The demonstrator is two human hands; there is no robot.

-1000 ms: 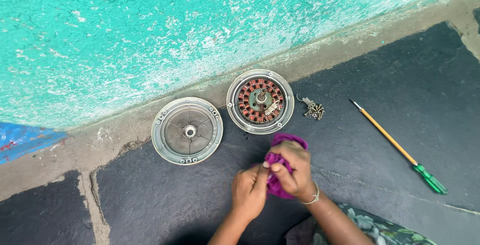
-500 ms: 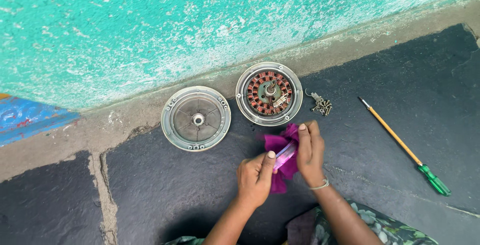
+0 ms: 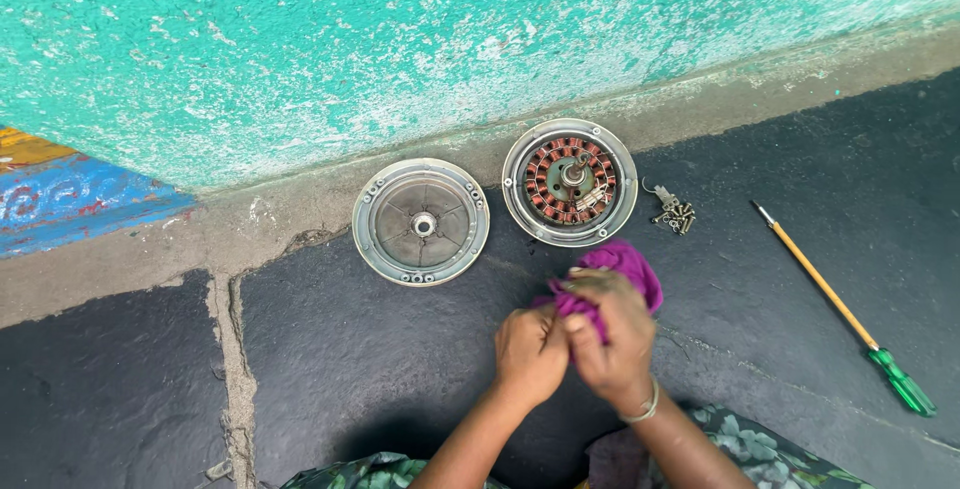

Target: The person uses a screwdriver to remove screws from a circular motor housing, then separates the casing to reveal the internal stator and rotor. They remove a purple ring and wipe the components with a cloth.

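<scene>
Left hand (image 3: pixel 532 351) and right hand (image 3: pixel 612 341) together, fingers curled.

Both hands (image 3: pixel 575 344) around purple cloth (image 3: pixel 615 274)

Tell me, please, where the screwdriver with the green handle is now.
In the head view, the screwdriver lies on the dark floor at the right, beyond the small pile of screws and to the right of both hands.
</scene>
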